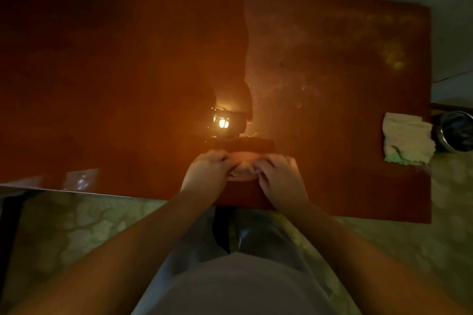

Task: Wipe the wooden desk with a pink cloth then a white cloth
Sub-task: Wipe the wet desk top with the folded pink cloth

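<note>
The left hand (208, 169) and right hand (279, 174) pinch the bunched pink cloth (244, 166) close together near the front edge of the table (128, 59); so wadded, it may leave streaks; the white cloth (407, 139) lies at the right edge, where a wide sweep could push it off.

A broad reddish-brown wooden counter (128, 59) is seen from above, its left half darker and glossier, its right half paler and streaked, with a warm lamp reflection (222, 123) mirrored near the middle. A bunched pink cloth (244, 165) is laid at the centre, close to the near edge. A crumpled white cloth (407, 139) with a greenish patch is set at the right edge, well apart from it, and what looks like a small clear packet (80, 179) is seen near the front left edge.
</note>
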Tool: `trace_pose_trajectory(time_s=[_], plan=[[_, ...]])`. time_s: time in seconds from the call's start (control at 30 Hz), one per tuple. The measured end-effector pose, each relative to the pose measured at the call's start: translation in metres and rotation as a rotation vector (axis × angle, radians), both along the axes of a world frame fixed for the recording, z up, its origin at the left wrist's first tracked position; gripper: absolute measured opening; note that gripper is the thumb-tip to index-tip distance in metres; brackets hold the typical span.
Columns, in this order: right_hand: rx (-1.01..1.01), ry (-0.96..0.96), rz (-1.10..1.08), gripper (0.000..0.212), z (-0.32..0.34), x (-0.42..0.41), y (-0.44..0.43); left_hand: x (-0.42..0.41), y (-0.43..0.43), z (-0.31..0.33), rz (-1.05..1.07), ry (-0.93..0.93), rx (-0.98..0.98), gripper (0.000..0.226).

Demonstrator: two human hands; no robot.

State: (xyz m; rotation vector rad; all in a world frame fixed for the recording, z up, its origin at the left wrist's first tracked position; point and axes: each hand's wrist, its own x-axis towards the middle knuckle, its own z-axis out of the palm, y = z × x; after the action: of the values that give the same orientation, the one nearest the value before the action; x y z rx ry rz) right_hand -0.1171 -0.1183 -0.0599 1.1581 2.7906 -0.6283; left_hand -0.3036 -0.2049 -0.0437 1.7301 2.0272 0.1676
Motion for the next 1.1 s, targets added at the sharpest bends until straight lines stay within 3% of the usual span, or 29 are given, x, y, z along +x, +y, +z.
trace_pose_trajectory(time_s=[0.13, 0.33, 0.53, 0.67, 0.83, 1.1], plan=[[0.01, 0.083, 0.128, 0.014, -0.011, 0.006, 0.005, 0.0, -0.004, -0.001, 0.012, 0.012, 0.014, 0.039], [0.115, 0.174, 0.097, 0.014, -0.008, -0.024, 0.058, -0.012, 0.048, -0.007, 0.147, 0.07, 0.082, 0.029], [0.009, 0.134, 0.158, 0.02, -0.006, 0.002, 0.025, 0.011, 0.005, -0.004, 0.184, 0.041, 0.082, 0.029], [0.122, 0.212, 0.197, 0.018, -0.011, -0.014, 0.052, -0.005, 0.03, -0.008, 0.217, 0.128, 0.077, 0.031], [0.077, 0.051, 0.238, 0.021, -0.002, -0.038, 0.089, -0.01, 0.057, -0.008, 0.309, 0.092, 0.095, 0.03], [0.072, 0.213, 0.268, 0.02, -0.008, -0.001, 0.074, 0.007, 0.043, -0.006, 0.179, 0.077, 0.088, 0.031]])
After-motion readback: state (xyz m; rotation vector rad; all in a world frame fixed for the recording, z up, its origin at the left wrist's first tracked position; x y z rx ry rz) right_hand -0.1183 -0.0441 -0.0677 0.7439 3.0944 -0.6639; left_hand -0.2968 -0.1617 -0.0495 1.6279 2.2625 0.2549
